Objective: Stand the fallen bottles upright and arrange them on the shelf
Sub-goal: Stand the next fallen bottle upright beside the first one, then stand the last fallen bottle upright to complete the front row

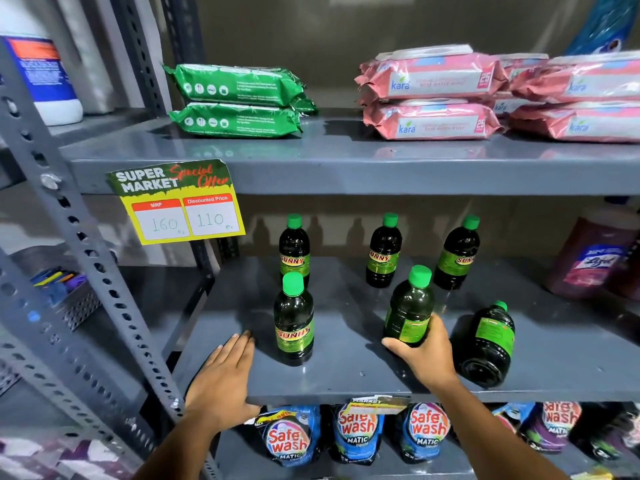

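Note:
Several dark bottles with green caps and green "Sunny" labels sit on the grey middle shelf (346, 386). Three stand upright at the back: back-left bottle (294, 249), back-middle bottle (383, 251), back-right bottle (458, 253). A front-left bottle (294, 320) stands upright too. My right hand (424, 351) grips the lower part of another bottle (408, 306), which tilts slightly left. To its right a fallen bottle (487, 344) lies on its side, base toward me. My left hand (221, 379) rests flat on the shelf's front edge, fingers together, holding nothing.
A yellow price tag (180, 202) hangs from the upper shelf (381, 168), which carries green packs (235, 102) and pink wipes packs (433, 95). A pink bottle (588, 254) stands at the far right. Safewash pouches (356, 431) fill the shelf below. A perforated upright (79, 237) rises at left.

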Tool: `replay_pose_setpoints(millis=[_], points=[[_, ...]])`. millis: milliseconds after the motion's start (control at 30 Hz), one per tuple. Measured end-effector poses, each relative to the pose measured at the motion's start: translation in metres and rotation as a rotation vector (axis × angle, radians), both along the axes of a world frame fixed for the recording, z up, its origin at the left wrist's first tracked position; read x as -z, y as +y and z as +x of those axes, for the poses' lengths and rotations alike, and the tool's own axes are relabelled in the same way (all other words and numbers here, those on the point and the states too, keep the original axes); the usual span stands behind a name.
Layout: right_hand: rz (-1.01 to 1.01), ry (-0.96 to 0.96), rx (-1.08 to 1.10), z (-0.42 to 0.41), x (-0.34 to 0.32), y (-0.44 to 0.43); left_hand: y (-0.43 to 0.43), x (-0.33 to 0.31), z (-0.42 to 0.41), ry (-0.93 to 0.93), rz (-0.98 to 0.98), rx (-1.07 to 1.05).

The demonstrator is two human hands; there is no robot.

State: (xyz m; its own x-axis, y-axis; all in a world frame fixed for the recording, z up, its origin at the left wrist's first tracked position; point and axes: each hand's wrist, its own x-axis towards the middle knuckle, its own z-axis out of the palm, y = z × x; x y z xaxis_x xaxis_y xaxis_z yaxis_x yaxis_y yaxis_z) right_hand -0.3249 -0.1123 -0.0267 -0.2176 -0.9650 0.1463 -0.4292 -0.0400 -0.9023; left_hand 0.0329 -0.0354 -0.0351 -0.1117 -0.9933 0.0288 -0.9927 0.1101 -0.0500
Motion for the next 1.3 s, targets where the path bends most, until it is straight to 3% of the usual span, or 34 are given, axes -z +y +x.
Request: replay_pose_setpoints(millis=[200,333,467,667,1100,1300], points=[[0.004,0.033,-0.072,0.003,0.0,0.007,0.0,0.002,0.001,0.008,0.0,0.004],[-0.045,0.121,0.014,0.007,0.001,0.004,-0.001,0.002,0.001,0.004,0.0,0.0],[0.013,0.06,-0.092,0.006,0.001,0.006,-0.001,0.003,0.001,0.0,-0.009,-0.004],[-0.026,0.175,-0.029,0.009,0.001,0.005,0.0,0.004,0.002,-0.011,-0.009,-0.005],[-0.021,0.138,-0.081,0.007,0.003,0.008,0.0,0.005,0.002,0.005,-0.021,-0.001],[-0.134,-0.05,-0.114,-0.002,-0.003,0.02,0.001,0.004,0.001,-0.001,-0.025,0.008]])
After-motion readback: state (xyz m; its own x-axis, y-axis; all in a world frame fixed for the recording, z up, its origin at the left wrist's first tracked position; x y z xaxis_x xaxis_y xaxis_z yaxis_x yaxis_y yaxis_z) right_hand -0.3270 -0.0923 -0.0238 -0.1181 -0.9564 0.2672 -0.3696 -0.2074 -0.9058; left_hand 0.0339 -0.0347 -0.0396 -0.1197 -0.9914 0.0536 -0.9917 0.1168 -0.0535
